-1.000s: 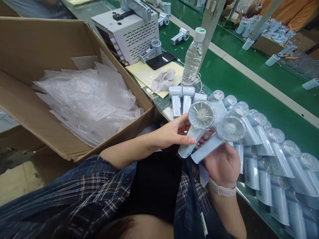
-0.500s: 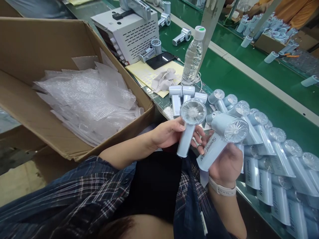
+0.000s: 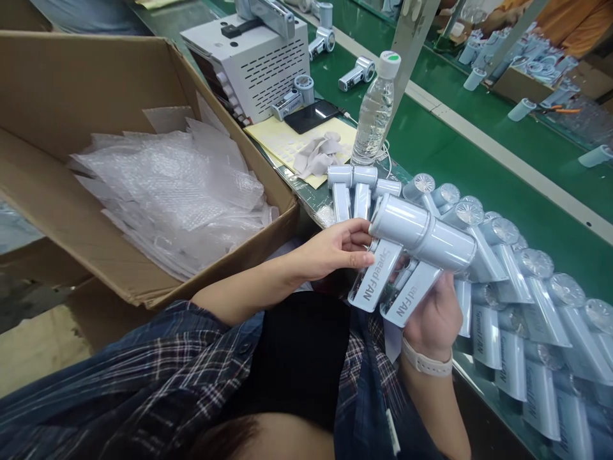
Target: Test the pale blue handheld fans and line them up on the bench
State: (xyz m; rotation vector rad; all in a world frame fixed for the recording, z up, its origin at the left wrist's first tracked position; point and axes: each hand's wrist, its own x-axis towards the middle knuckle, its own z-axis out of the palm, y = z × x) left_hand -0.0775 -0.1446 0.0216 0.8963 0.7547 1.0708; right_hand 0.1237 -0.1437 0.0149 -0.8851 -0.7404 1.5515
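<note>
My left hand is closed on a pale blue handheld fan marked "Speed FAN", thumb on its handle. In my right hand, which wears a white wristband, sits a second handheld fan of the same kind, gripped from behind. The two fans are side by side, their cylindrical heads meeting end to end and their lettered handles angled toward my lap. The fingertips behind the handles are mostly hidden. To the right, rows of similar fans lean on one another along the table edge.
An open cardboard box of bubble-wrap bags stands at left. Beyond are a white power supply unit, a phone, a crumpled cloth and a water bottle. A green conveyor belt crosses behind a metal post.
The left fan has turned from showing its round clear end to showing its side and lettering. Both fan heads have come together, and my left fingers have shifted on the handle.
</note>
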